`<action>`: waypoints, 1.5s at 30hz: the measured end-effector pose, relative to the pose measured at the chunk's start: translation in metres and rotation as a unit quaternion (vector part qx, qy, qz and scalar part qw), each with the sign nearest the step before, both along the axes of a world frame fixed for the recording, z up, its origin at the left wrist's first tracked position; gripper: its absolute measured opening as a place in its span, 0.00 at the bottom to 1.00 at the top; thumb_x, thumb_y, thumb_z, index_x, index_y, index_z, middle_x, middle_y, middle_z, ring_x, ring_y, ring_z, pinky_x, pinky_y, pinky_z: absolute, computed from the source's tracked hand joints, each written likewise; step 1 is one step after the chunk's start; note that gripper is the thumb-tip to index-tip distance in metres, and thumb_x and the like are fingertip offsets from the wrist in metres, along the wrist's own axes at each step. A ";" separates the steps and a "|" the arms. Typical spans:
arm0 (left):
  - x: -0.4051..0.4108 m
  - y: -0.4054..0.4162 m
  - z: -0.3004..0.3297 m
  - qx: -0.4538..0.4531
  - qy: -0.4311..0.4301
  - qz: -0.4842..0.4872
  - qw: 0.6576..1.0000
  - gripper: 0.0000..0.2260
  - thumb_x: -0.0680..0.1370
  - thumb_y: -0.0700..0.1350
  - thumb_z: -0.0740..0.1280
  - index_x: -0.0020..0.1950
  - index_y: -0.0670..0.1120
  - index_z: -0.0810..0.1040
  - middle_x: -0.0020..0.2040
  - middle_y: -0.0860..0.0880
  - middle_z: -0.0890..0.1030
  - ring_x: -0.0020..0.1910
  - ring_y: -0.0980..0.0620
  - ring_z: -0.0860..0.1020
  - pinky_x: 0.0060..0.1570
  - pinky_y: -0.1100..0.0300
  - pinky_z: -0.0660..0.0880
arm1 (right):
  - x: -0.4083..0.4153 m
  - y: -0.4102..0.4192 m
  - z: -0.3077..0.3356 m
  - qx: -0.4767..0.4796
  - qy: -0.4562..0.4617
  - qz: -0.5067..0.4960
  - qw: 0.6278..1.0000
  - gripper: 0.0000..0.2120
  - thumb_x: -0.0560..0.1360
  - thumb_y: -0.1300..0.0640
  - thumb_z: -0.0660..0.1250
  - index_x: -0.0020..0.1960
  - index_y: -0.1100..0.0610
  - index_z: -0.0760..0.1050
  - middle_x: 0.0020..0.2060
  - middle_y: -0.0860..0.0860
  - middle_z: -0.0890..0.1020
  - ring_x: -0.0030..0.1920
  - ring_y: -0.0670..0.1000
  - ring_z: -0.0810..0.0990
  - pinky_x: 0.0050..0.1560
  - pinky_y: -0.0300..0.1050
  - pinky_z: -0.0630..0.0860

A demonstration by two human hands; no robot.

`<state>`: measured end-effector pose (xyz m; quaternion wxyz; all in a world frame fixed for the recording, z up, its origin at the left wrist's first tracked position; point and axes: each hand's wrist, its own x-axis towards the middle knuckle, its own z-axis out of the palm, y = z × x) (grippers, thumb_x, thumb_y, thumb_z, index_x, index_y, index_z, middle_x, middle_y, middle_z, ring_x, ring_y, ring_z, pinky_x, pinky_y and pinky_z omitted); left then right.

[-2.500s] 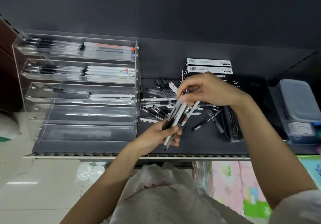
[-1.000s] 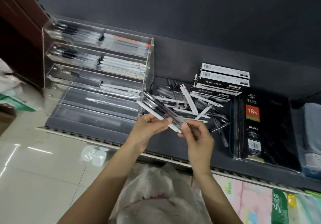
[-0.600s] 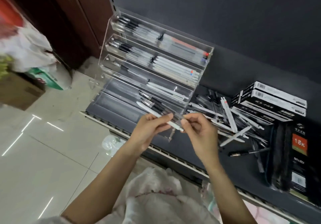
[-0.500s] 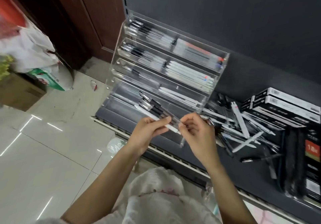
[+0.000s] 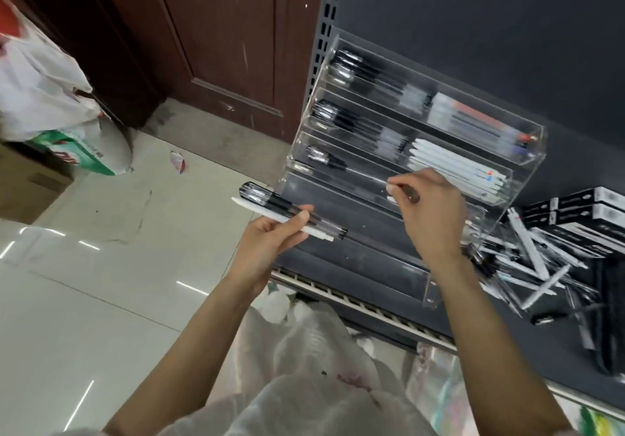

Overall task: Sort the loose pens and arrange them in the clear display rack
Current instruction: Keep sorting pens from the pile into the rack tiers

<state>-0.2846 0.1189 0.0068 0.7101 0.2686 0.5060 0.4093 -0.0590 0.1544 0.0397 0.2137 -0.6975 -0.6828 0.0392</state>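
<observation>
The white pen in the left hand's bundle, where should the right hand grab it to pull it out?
Pinch the white pen's bare end past the left hand, coming from the rack side. It lies at the bundle's edge.

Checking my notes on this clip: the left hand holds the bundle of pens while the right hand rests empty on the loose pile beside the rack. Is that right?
Not quite. The head view shows the left hand holding the bundle of pens, but the right hand pinches a single pen at the clear display rack, not on the loose pile.

Pale tiled floor [image 5: 101, 300] (glossy, light-streaked) meets a brown wooden door [image 5: 216, 40].
</observation>
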 end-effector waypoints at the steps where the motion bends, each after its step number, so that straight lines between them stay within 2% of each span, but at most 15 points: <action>1: 0.000 0.001 0.000 -0.005 -0.003 -0.002 1.000 0.15 0.76 0.41 0.67 0.52 0.28 0.77 0.56 0.50 0.83 0.55 0.58 0.80 0.47 0.68 0.76 | 0.000 0.004 0.000 -0.007 -0.016 0.000 1.000 0.05 0.73 0.53 0.71 0.47 0.53 0.83 0.41 0.49 0.82 0.31 0.49 0.78 0.32 0.39 0.72; 4: 0.001 0.003 -0.003 -0.011 -0.007 -0.020 1.000 0.20 0.74 0.42 0.68 0.54 0.24 0.74 0.53 0.52 0.84 0.54 0.58 0.80 0.46 0.68 0.76 | -0.005 0.012 -0.003 -0.028 -0.076 0.011 0.997 0.06 0.74 0.53 0.69 0.48 0.53 0.83 0.41 0.50 0.83 0.34 0.53 0.81 0.32 0.39 0.70; 8: 0.007 0.004 -0.006 -0.037 -0.019 -0.015 0.999 0.18 0.76 0.40 0.67 0.52 0.23 0.74 0.54 0.51 0.84 0.55 0.57 0.80 0.45 0.68 0.76 | -0.015 0.024 -0.006 -0.063 -0.168 0.033 0.983 0.06 0.76 0.53 0.67 0.44 0.54 0.78 0.36 0.51 0.82 0.35 0.56 0.81 0.32 0.42 0.71; 11: 0.010 0.005 -0.004 -0.051 -0.043 -0.010 0.998 0.09 0.77 0.40 0.66 0.44 0.35 0.82 0.54 0.52 0.84 0.56 0.58 0.80 0.47 0.68 0.76 | -0.019 0.031 -0.005 -0.103 -0.210 0.027 0.972 0.09 0.78 0.50 0.64 0.45 0.54 0.77 0.39 0.52 0.81 0.39 0.56 0.81 0.35 0.44 0.73; 13: 0.011 0.005 -0.003 -0.043 -0.045 -0.001 0.998 0.10 0.77 0.40 0.66 0.37 0.45 0.83 0.54 0.52 0.84 0.55 0.59 0.80 0.49 0.67 0.77 | -0.019 0.028 -0.006 -0.106 -0.226 0.025 0.968 0.10 0.78 0.50 0.63 0.46 0.55 0.80 0.42 0.52 0.81 0.39 0.56 0.81 0.35 0.44 0.73; 15: 0.011 0.006 -0.003 -0.039 -0.045 0.010 0.998 0.08 0.77 0.40 0.66 0.39 0.43 0.82 0.53 0.52 0.84 0.55 0.60 0.80 0.49 0.67 0.77 | -0.021 0.021 -0.002 -0.075 -0.184 0.030 0.980 0.09 0.78 0.52 0.64 0.48 0.55 0.81 0.44 0.51 0.82 0.39 0.55 0.82 0.35 0.43 0.74; 17: 0.012 0.006 -0.004 -0.034 -0.043 0.017 0.998 0.06 0.77 0.40 0.66 0.42 0.41 0.81 0.53 0.52 0.84 0.55 0.60 0.80 0.48 0.68 0.77 | -0.026 0.010 0.008 -0.040 -0.056 0.048 0.996 0.06 0.76 0.54 0.67 0.47 0.54 0.82 0.43 0.48 0.84 0.38 0.49 0.82 0.37 0.40 0.76; 20: 0.012 0.006 -0.003 -0.017 -0.037 0.007 0.999 0.07 0.77 0.40 0.66 0.50 0.38 0.81 0.53 0.51 0.84 0.55 0.58 0.80 0.47 0.68 0.76 | -0.043 -0.012 0.026 -0.133 0.140 0.074 0.978 0.05 0.74 0.52 0.69 0.47 0.50 0.83 0.42 0.41 0.84 0.40 0.39 0.80 0.44 0.29 0.72; 22: 0.012 0.008 -0.001 -0.009 -0.040 -0.005 0.999 0.09 0.77 0.41 0.66 0.53 0.37 0.80 0.54 0.51 0.84 0.56 0.57 0.80 0.47 0.68 0.76 | -0.049 -0.021 0.024 -0.204 0.126 0.080 0.968 0.05 0.73 0.48 0.69 0.47 0.46 0.83 0.41 0.39 0.83 0.41 0.38 0.79 0.47 0.34 0.73; 24: 0.011 0.010 0.001 -0.006 -0.044 -0.012 0.999 0.09 0.77 0.41 0.66 0.52 0.37 0.80 0.54 0.50 0.84 0.55 0.57 0.80 0.46 0.68 0.76 | -0.050 -0.025 0.021 -0.220 0.146 0.082 0.961 0.05 0.72 0.50 0.71 0.47 0.47 0.83 0.37 0.37 0.82 0.37 0.35 0.78 0.43 0.33 0.71; 28: 0.012 0.012 0.003 0.006 -0.045 -0.004 0.999 0.11 0.78 0.42 0.65 0.56 0.38 0.80 0.50 0.50 0.84 0.54 0.58 0.80 0.47 0.69 0.75 | -0.041 -0.024 0.020 -0.126 0.196 0.038 0.972 0.05 0.71 0.55 0.72 0.47 0.50 0.84 0.36 0.37 0.80 0.31 0.32 0.74 0.35 0.26 0.66; 31: 0.008 0.014 0.001 0.002 -0.052 0.032 0.998 0.11 0.78 0.41 0.65 0.57 0.39 0.80 0.48 0.50 0.84 0.54 0.58 0.80 0.49 0.68 0.76 | -0.021 -0.015 0.020 -0.031 0.133 -0.007 0.991 0.05 0.72 0.56 0.72 0.47 0.52 0.84 0.39 0.40 0.82 0.29 0.34 0.74 0.35 0.26 0.67; 34: 0.002 0.014 -0.003 -0.016 -0.052 0.052 0.997 0.11 0.78 0.40 0.65 0.57 0.39 0.80 0.47 0.50 0.84 0.52 0.58 0.81 0.46 0.69 0.76 | -0.007 -0.004 0.018 -0.029 0.054 -0.002 0.998 0.05 0.73 0.55 0.72 0.48 0.50 0.84 0.43 0.46 0.85 0.39 0.44 0.81 0.40 0.43 0.78; 36: -0.001 0.013 -0.006 -0.025 -0.047 0.055 0.997 0.10 0.78 0.40 0.65 0.56 0.40 0.80 0.47 0.50 0.85 0.52 0.58 0.81 0.46 0.69 0.76 | -0.006 0.001 0.017 -0.057 0.010 0.010 0.998 0.05 0.73 0.54 0.71 0.48 0.49 0.84 0.43 0.46 0.85 0.40 0.49 0.82 0.41 0.46 0.78; 45: 0.003 0.007 -0.008 -0.030 -0.038 0.027 0.998 0.09 0.77 0.41 0.66 0.55 0.42 0.81 0.48 0.49 0.84 0.52 0.57 0.81 0.47 0.68 0.76 | -0.029 0.024 0.012 -0.095 -0.102 0.051 0.989 0.07 0.76 0.52 0.67 0.51 0.49 0.83 0.48 0.47 0.84 0.46 0.52 0.82 0.41 0.42 0.72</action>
